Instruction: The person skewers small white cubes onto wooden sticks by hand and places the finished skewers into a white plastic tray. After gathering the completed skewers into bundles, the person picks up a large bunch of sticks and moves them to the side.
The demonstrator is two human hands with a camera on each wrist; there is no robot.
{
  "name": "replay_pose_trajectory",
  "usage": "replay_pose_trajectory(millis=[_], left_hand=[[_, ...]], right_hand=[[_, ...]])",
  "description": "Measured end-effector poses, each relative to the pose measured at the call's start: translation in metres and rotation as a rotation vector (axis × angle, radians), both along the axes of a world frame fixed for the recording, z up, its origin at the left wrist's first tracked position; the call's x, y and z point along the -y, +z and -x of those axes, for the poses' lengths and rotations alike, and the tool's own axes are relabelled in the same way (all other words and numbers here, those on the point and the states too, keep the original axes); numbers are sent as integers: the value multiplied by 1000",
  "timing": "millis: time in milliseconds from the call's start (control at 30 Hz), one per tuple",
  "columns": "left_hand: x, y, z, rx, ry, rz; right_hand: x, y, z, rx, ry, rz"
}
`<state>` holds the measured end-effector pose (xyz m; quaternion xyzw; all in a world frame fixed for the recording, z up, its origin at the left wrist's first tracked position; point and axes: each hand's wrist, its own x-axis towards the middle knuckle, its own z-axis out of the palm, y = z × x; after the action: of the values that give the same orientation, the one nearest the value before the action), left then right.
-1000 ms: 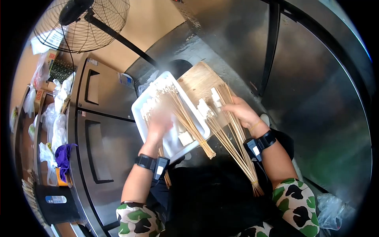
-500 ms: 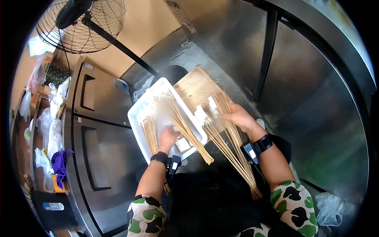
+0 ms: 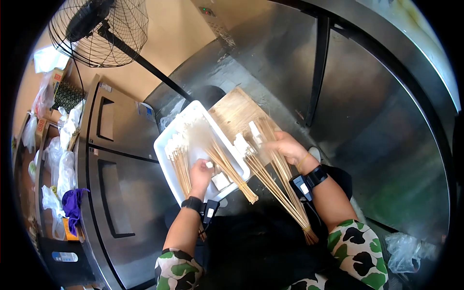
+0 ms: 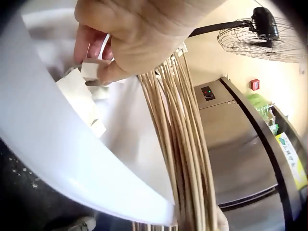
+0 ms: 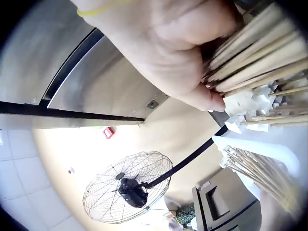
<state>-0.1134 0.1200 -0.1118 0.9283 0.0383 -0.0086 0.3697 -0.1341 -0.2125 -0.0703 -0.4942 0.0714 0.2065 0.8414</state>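
Note:
My left hand (image 3: 200, 177) is over the white tub (image 3: 226, 139), thumb and fingers pinching a small white block (image 4: 91, 68). Beside it in the tub lie more pale blocks (image 3: 221, 182). Two bundles of thin wooden skewers, one on the left (image 3: 181, 169) and one on the right (image 3: 226, 166), lean in the tub with white pieces at their far ends. To the right, my right hand (image 3: 288, 147) grips a bundle of skewers (image 3: 286, 180) near its upper end. White pieces (image 3: 240, 143) sit on skewers just left of that hand.
A wooden board (image 3: 237, 108) lies beyond the held skewers. Behind the tub stands a fan (image 3: 99, 29) on a dark pole. Steel cabinets rise at the left (image 3: 113, 193) and right (image 3: 372, 125). A plastic bag (image 3: 408, 253) lies low at the right.
My left hand has come from the left skewers down into the tub, and now lifts a white block between its fingertips. My right hand stays on its skewers.

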Motion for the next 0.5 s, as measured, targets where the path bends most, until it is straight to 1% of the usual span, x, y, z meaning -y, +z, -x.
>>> replay_pose_trajectory(millis=[67,100,133,200,267,300,433,500], left_hand=[[-4,-2,0,-126,110,288],[5,21,7,-213,188,521],[16,41,12,-196,311,628],[22,76,14,-236,337,796],[25,104,12,-284,288,1059],[27,115,11,-306,265,1190],[58,141,-2,-445,119,1328],[73,137,-11,-514,43,1339]], right_hand=[[1,0,0,-51,-7,-73],[2,-4,-1,-59,-20,-105],[2,-6,-1,-67,-33,-139],[2,-2,0,-37,-47,-117],[2,4,2,-22,-47,-68],[-1,-1,0,4,-51,-51],[-7,-5,-2,63,-25,22],[-7,-6,-1,67,-17,63]])
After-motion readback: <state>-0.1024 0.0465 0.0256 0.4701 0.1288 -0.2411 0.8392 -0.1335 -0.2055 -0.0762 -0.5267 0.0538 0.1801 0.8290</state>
